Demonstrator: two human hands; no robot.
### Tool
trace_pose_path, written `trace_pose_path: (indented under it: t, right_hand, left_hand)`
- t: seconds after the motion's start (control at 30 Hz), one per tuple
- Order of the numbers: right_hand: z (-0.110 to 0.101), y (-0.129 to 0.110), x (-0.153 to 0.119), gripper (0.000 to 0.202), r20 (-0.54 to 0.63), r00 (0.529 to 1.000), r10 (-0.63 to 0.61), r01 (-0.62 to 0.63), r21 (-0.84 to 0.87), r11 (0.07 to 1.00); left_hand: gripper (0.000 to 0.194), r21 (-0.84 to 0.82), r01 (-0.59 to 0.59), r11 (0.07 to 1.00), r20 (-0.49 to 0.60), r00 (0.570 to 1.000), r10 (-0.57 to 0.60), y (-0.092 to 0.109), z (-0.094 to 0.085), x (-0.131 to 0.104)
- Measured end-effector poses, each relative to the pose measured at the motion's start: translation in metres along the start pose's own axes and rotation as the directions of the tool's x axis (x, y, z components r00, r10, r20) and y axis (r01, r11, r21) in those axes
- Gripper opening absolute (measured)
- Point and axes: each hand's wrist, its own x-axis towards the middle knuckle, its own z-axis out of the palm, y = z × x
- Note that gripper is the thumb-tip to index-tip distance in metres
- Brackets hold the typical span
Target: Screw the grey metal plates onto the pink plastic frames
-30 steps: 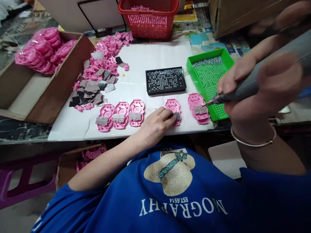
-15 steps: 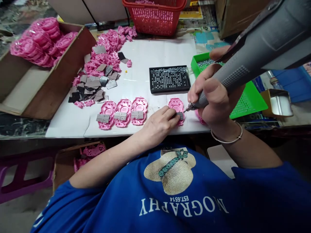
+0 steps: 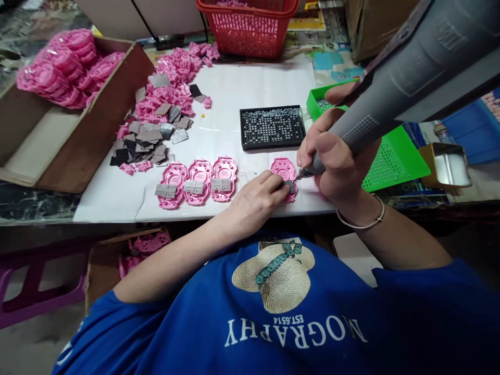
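My right hand is wrapped round a grey electric screwdriver, which slants down to the left. Its tip meets or nearly touches the right end of a dark grey metal plate. That plate lies across a pink plastic casing on the white work surface. With fingers bent together, my left hand presses on the casing and the plate's left end, hiding part of both. Another pink piece is mostly hidden behind my right hand. To the left, three pink casings stand in a row, each with grey plates across it.
A black screw tray full of screws sits beyond my hands. At right is a green tray with screws. Loose plates and pink parts are heaped at left, near a cardboard box. A red basket stands behind.
My right hand and the screwdriver have shifted slightly left, and the tip is closer to the plate. The left hand and casings have stayed in place.
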Motion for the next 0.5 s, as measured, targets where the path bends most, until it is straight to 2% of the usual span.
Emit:
trace_pose_path:
  t: [0.1, 0.23, 0.33, 0.4, 0.5]
  right_hand:
    - [0.001, 0.000, -0.002, 0.034, 0.024, 0.999, 0.027, -0.027, -0.001, 1.000]
    - [0.004, 0.002, -0.005, 0.032, -0.008, 0.999, 0.031, -0.031, 0.018, 0.999]
    - [0.003, 0.002, -0.003, 0.036, -0.011, 0.996, 0.094, -0.094, -0.005, 0.996]
    - [0.001, -0.003, 0.001, 0.040, -0.001, 0.993, 0.122, -0.122, -0.023, 0.992]
    - [-0.009, -0.018, 0.014, 0.039, -0.005, 0.998, 0.065, -0.065, -0.016, 0.998]
  left_hand:
    - [0.027, -0.027, 0.006, 1.000, -0.008, 1.000, -0.007, 0.000, 0.002, -0.001]
    - [0.025, -0.066, 0.025, 0.998, -0.022, 0.999, -0.027, -0.001, 0.005, -0.002]
    - [0.025, -0.074, 0.039, 0.996, -0.015, 0.999, -0.040, -0.001, 0.004, -0.002]
    - [0.024, -0.068, 0.044, 0.997, -0.007, 0.999, -0.044, -0.002, 0.003, -0.003]
    - [0.023, -0.055, 0.027, 0.998, -0.033, 0.999, -0.029, -0.003, 0.003, -0.004]
